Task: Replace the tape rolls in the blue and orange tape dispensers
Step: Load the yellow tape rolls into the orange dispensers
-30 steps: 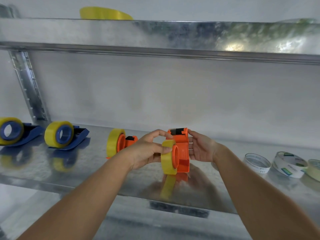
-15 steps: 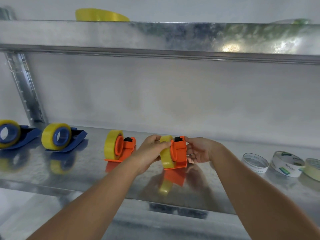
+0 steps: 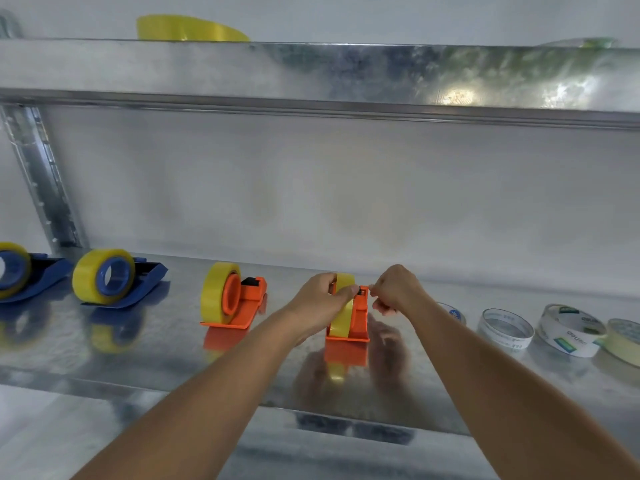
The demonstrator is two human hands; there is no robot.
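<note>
An orange tape dispenser (image 3: 358, 323) stands on the metal shelf (image 3: 173, 362) with a yellow tape roll (image 3: 343, 317) mounted on it. My left hand (image 3: 320, 299) grips that roll from the left, thumb across its rim. My right hand (image 3: 394, 289) has curled fingers pinching at the dispenser's black cutter end. A second orange dispenser (image 3: 239, 303) with a yellow roll stands to the left. Two blue dispensers (image 3: 114, 282) (image 3: 20, 271) with yellow rolls stand further left.
Several nearly used-up tape rolls (image 3: 505, 329) (image 3: 571, 329) lie on the shelf at the right. An upper metal shelf (image 3: 311, 74) overhangs, with a yellow roll (image 3: 187, 27) on top. A slotted upright post (image 3: 41, 174) stands at the left.
The orange dispenser went from held up in both hands to standing on the shelf. My right hand moved from its side to the cutter end.
</note>
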